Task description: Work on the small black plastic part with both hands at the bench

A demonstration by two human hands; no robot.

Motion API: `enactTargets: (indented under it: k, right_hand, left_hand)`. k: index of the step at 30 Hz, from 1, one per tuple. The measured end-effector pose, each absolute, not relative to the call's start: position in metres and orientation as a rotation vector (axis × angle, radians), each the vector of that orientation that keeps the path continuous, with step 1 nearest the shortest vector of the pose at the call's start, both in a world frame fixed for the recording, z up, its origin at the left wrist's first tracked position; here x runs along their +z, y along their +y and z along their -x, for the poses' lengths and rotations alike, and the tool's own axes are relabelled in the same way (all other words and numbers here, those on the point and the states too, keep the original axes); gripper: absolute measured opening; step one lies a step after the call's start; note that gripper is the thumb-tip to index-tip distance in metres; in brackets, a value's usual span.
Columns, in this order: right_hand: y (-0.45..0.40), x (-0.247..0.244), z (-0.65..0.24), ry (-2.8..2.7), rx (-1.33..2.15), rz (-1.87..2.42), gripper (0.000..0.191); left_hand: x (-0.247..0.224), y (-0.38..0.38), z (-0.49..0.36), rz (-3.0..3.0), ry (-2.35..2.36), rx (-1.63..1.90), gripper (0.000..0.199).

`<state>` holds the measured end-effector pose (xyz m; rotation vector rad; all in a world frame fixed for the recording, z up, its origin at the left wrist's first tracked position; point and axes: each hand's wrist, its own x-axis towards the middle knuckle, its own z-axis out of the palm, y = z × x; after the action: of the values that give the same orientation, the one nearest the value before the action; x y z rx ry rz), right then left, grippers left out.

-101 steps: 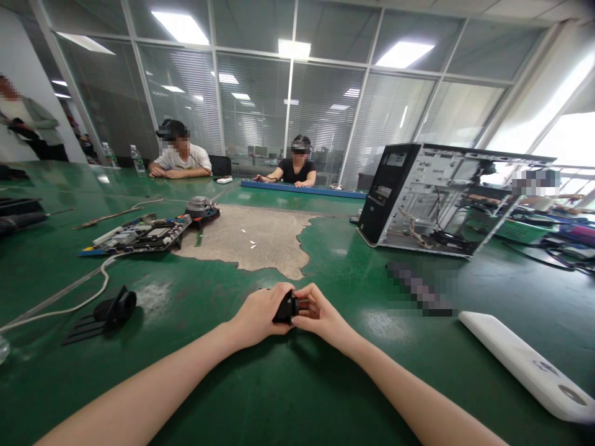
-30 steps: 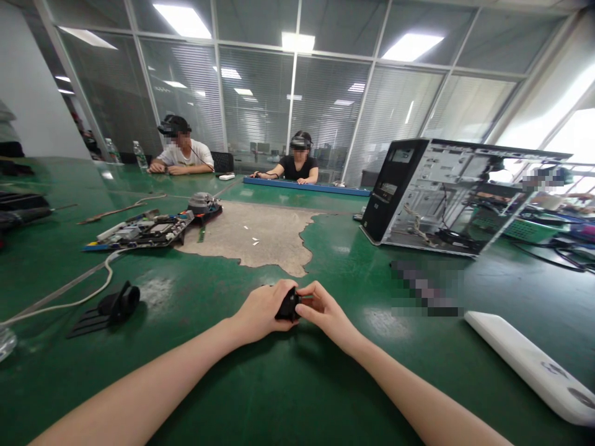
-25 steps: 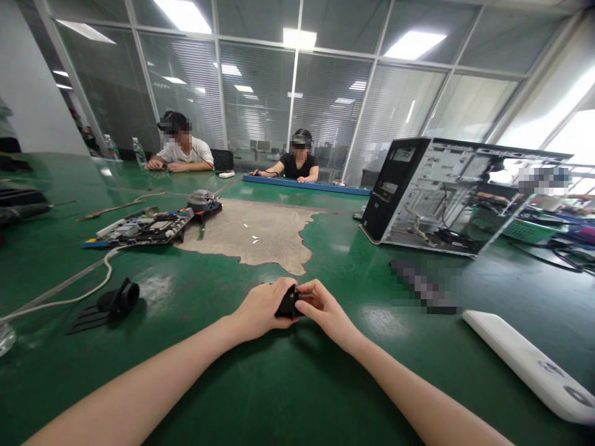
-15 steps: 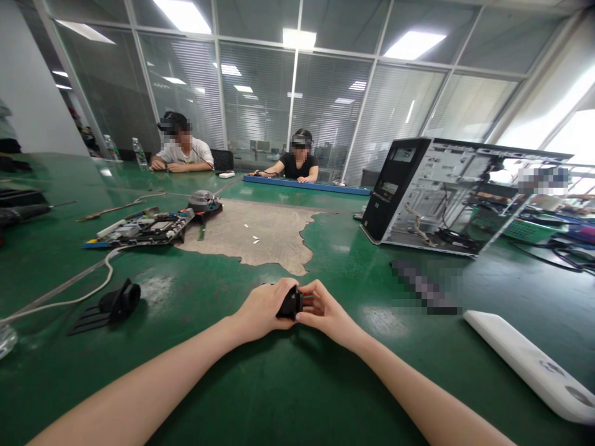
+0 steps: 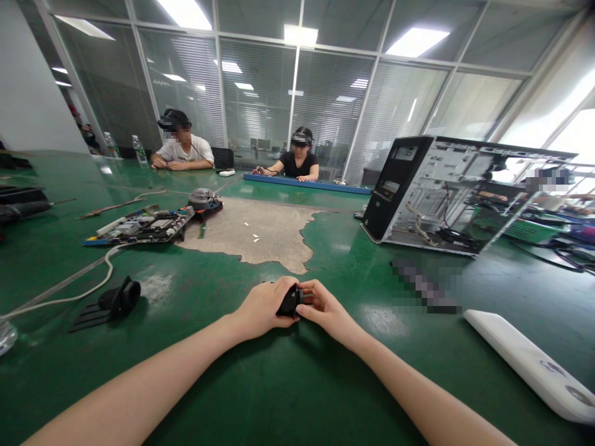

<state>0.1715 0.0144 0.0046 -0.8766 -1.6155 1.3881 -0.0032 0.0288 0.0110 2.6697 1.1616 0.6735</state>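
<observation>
A small black plastic part [image 5: 289, 301] with a round end sits between my hands, just above the green table [image 5: 260, 396]. My left hand [image 5: 267, 305] is wrapped over it from the left and hides much of it. From the right, the curled thumb and fingers of my right hand [image 5: 320, 303] grip its round end. What kind of part it is I cannot make out. Another black plastic piece [image 5: 121, 298], with a round collar and flat slats, lies on the table to the left.
An open computer case [image 5: 404, 192] stands at the right, with a white power bank-like block [image 5: 525, 362] nearer. A circuit board [image 5: 144, 226] and a fan cooler [image 5: 204, 201] lie left, beside a white cable [image 5: 109, 272]. Two people [image 5: 301, 162] sit across the table.
My right thumb and fingers have shifted slightly on the round end of the black part. My left hand keeps its hold. The camera view has moved very little.
</observation>
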Motion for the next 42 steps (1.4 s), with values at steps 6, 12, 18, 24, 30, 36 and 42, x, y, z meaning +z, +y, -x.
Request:
enactTargets:
  k: [6,12,18,24,30,36,42]
  right_hand:
    - [0.0128,0.0059,-0.173,-1.605,1.402,0.849,0.032]
    - [0.0144,0.0029,-0.1708,-1.552,1.364,0.892,0.026]
    - [0.0178,0.0029,-0.1727,-1.585,1.341,0.919,0.032]
    - [0.0152,0.0089,-0.175,-1.612,1.419,0.858,0.033]
    - [0.0133,0.0086,-0.1733,-1.569,1.392,0.882,0.025]
    - [0.0165,0.0058,-0.1717,-1.572,1.321,0.958,0.027]
    - [0.0132,0.0073,-0.1737,-1.613,1.411,0.851,0.036]
  left_hand:
    - [0.0114,0.0287,0.0029,-2.668,1.17,0.65,0.054]
    - [0.0115,0.0274,0.0018,-2.667,1.179,0.675,0.053]
    - [0.0117,0.0281,0.0025,-2.677,1.172,0.679,0.054]
    - [0.0111,0.0285,0.003,-2.679,1.173,0.649,0.055]
    - [0.0086,0.0293,0.0024,-2.67,1.177,0.675,0.055]
    - [0.0102,0.0287,0.0029,-2.675,1.164,0.677,0.054]
    - [0.0108,0.0283,0.0039,-2.682,1.164,0.657,0.054]
